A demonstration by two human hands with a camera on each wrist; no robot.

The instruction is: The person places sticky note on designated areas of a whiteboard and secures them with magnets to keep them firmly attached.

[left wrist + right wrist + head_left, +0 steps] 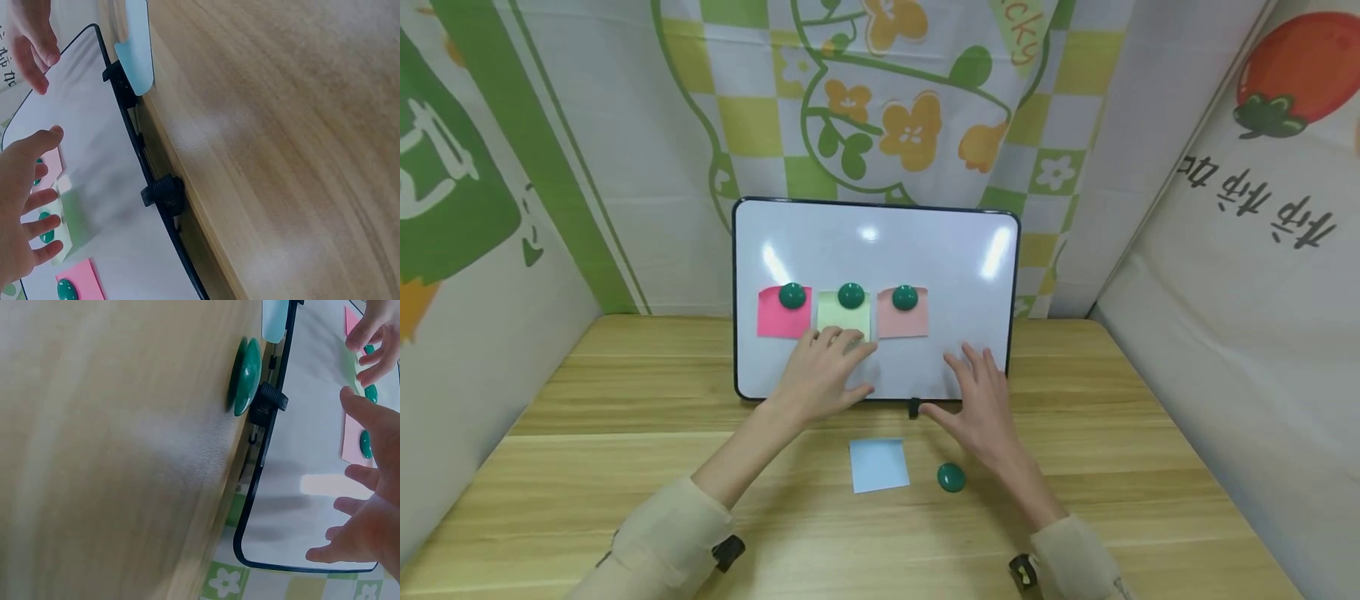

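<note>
Our left hand (820, 379) rests spread fingers on the green note (844, 321) pinned to the whiteboard (955, 275); our right hand (981, 404) hovers beside it, grip apart, above the desk (625, 400).

Four sticky notes (783, 314), four green magnets (792, 295), one whiteboard (955, 258), two hands (820, 377).
</note>
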